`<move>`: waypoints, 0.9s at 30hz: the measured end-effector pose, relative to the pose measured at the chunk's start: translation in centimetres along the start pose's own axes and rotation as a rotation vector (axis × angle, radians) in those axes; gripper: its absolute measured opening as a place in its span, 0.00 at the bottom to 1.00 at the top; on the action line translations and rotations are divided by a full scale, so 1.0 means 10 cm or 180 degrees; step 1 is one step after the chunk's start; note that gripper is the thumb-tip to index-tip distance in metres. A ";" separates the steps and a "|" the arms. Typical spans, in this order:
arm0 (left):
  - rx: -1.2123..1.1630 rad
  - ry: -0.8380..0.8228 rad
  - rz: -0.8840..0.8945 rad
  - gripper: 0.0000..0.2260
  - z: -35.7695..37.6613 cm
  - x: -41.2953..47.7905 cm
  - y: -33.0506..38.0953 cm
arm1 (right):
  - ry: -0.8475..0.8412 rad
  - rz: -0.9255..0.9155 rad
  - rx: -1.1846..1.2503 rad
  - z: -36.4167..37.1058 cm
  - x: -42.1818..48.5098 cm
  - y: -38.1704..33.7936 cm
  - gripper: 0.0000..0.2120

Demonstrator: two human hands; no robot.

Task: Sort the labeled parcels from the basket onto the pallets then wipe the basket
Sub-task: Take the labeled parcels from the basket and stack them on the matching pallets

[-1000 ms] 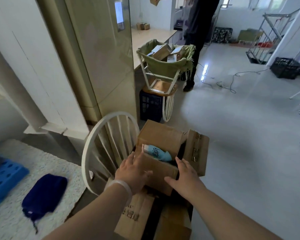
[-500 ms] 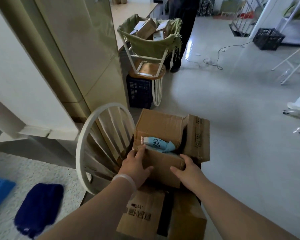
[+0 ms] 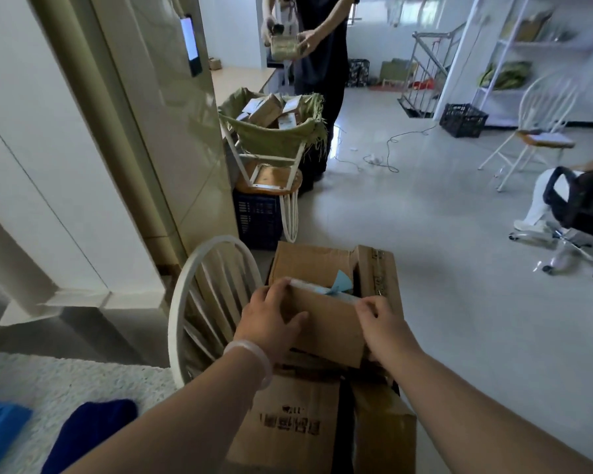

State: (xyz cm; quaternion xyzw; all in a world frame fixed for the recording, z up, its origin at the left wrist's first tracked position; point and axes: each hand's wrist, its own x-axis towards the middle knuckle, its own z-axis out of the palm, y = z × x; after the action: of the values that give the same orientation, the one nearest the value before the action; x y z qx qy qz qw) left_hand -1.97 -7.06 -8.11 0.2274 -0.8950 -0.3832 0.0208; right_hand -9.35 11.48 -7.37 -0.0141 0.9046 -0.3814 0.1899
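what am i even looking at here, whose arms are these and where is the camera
There is no machine here. The camera sits on a person's head, looking forward and down, so the two bare arms reaching in from the bottom are the wearer's own. The left hand, with a pale bangle on its wrist, and the right hand both grip the near flap of an open cardboard box. Something light blue pokes out of that box. The box rests on other cardboard boxes, beside a white chair back. Further back, a green-lined basket full of small parcels sits on an upturned chair, and another person stands behind it holding a parcel. A dark blue cloth lies on the rug at lower left.
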 end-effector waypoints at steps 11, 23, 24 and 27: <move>-0.0847 0.1094 -0.0064 0.17 -0.26 -0.05 0.19 | 0.0128 0.0316 0.1555 0.16 -0.05 -0.37 0.32; -0.1258 0.1293 0.0079 0.29 -0.32 -0.04 0.33 | -0.0013 0.0106 0.2082 0.15 -0.02 -0.44 0.31; -0.1277 0.1307 0.0107 0.29 -0.33 -0.04 0.33 | -0.0040 0.0050 0.2060 0.14 -0.01 -0.45 0.31; -0.1259 0.1366 0.0137 0.29 -0.34 -0.02 0.33 | -0.0163 -0.0036 0.2160 0.08 0.03 -0.50 0.32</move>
State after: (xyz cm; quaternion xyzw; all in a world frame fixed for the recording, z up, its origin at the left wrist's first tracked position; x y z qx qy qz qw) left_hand -2.32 -7.28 -3.33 0.2758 -0.7827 -0.4928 0.2617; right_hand -9.94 7.34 -4.46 0.0353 0.7210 -0.6612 0.2042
